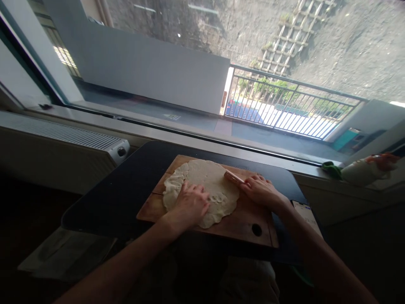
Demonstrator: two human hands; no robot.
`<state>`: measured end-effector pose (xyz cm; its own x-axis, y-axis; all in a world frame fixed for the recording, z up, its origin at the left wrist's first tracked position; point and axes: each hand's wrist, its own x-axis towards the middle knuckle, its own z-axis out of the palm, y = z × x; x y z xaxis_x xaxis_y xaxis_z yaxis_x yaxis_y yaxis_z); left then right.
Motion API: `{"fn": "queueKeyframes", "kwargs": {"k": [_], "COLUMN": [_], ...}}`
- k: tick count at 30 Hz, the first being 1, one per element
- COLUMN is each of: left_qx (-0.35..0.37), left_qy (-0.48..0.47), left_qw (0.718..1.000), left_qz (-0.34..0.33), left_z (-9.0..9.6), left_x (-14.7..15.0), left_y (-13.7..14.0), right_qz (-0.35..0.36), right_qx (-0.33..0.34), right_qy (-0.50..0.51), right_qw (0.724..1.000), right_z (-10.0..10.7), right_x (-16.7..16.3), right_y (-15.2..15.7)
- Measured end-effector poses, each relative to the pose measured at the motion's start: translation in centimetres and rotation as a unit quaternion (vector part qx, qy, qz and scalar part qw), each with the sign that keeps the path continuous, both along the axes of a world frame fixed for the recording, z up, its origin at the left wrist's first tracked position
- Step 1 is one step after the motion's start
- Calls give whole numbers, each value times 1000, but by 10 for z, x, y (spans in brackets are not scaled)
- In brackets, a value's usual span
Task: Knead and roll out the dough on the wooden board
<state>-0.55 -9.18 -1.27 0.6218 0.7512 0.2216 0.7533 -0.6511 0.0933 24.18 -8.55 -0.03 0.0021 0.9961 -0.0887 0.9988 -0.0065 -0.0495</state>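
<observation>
A wide, flat sheet of dough (209,177) with an uneven edge lies on a wooden cutting board (243,228). My left hand (193,202) rests palm down on the near left part of the dough, fingers laid on its surface and holding nothing. At the dough's right edge, my right hand (261,190) is closed around a thin wooden rolling pin (233,177). The pin's far end touches or hovers just over the dough; I cannot tell which. Its other end is hidden under my palm. Small dents mark the dough right of my left hand.
The board sits on a black table (110,194). A phone (306,215) lies at the table's right edge. Behind run a windowsill (196,143) and a radiator (63,131). A pale jar (360,171) and a green cloth-like thing (331,169) stand on the sill's right.
</observation>
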Motion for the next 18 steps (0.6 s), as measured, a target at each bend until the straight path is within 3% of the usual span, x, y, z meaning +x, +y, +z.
{"fn": "queueKeyframes", "kwargs": {"k": [5, 8, 13, 15, 18], "left_qx": [34, 34, 28, 28, 27], "left_qy": [7, 1, -15, -19, -23], "left_qw": [998, 998, 998, 998, 998], "left_qz": [46, 46, 53, 49, 46], "left_z": [-7, -10, -16, -18, -19], "left_x": [8, 6, 2, 1, 0], "left_y": [-16, -14, -13, -13, -13], "right_qz": [-56, -58, 95, 64, -61], "right_qx": [138, 99, 65, 65, 31], "right_qy": [30, 46, 80, 63, 38], "right_qw": [988, 992, 990, 994, 997], "right_z": [-13, -19, -28, -28, -22], "right_x": [-32, -37, -47, -41, -28], "right_y": [50, 45, 2, 14, 50]}}
